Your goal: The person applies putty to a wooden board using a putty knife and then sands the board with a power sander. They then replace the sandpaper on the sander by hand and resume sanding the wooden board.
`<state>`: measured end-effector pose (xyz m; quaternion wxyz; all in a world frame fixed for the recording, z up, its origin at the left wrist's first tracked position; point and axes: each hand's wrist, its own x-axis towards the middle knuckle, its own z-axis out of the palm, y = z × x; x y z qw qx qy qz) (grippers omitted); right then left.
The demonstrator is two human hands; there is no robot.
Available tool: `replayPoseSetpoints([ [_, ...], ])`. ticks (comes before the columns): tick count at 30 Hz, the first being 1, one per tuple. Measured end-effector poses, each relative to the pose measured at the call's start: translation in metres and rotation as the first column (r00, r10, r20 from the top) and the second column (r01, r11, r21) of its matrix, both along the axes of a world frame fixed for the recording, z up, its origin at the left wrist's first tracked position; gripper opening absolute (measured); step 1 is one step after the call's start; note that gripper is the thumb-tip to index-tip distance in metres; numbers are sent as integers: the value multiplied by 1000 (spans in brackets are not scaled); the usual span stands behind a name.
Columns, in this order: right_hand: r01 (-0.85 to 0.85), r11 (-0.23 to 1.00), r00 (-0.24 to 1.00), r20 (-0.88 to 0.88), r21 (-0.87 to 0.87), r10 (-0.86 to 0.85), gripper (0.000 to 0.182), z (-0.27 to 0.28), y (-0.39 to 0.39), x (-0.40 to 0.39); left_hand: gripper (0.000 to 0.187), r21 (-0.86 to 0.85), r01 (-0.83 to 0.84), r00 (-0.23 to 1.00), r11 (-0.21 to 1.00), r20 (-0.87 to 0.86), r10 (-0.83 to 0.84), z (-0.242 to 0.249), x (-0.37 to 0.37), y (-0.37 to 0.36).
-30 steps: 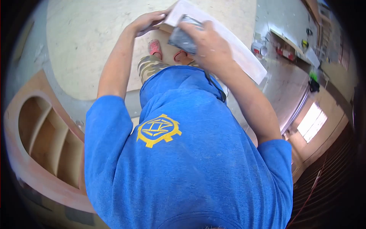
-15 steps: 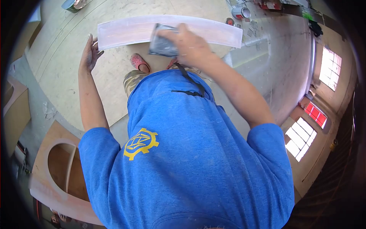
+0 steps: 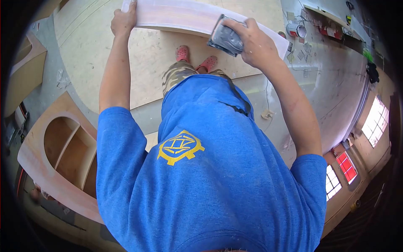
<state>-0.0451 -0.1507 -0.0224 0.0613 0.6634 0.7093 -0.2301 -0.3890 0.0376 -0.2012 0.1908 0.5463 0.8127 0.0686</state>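
A long curved panel [image 3: 180,14] with a whitish, pink-tinged face crosses the top of the view. My left hand [image 3: 123,21] is closed on its left end, thumb over the upper face. Toward the right part of the panel, my right hand [image 3: 257,44] grips a dark grey sanding block [image 3: 228,37] with a flat rectangular base. The block is tilted and overlaps the panel's near edge in this view. Its underside is hidden.
My feet in pink clogs [image 3: 182,53] stand on a large pale wooden sheet [image 3: 96,54]. A curved wooden cabinet piece [image 3: 29,153] with a rounded opening lies at lower left. A paint can [image 3: 296,30] sits on the grey floor [image 3: 319,71] at right.
My left hand has gone from spread fingers beside the panel's end to gripping it. My right hand has moved rightward along the panel with the sanding block. The whole view has shifted.
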Motion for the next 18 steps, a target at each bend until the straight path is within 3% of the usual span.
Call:
replayPoseSetpoints([
  [2,-77,995,997,-4,58,77,78,-2,6,-13,99,0,12,1000,1000,-6,-12,2,-2,0],
  [11,31,998,1000,-5,60,-30,79,0,-16,9,95,-15,10,994,1000,108,-8,8,6,-9],
  [13,16,997,1000,-9,69,-16,79,0,-6,-5,94,-29,9,989,1000,146,-5,31,17,-7],
  [15,7,997,1000,-19,74,-6,79,0,7,-27,68,-279,-40,953,960,277,121,73,27,-12],
  [16,-8,998,1000,-8,57,9,77,1,15,-40,68,-286,-37,953,958,278,120,55,22,-13],
  [18,-16,1000,1000,10,13,16,73,5,32,-70,93,22,24,991,999,133,-26,6,7,-10],
])
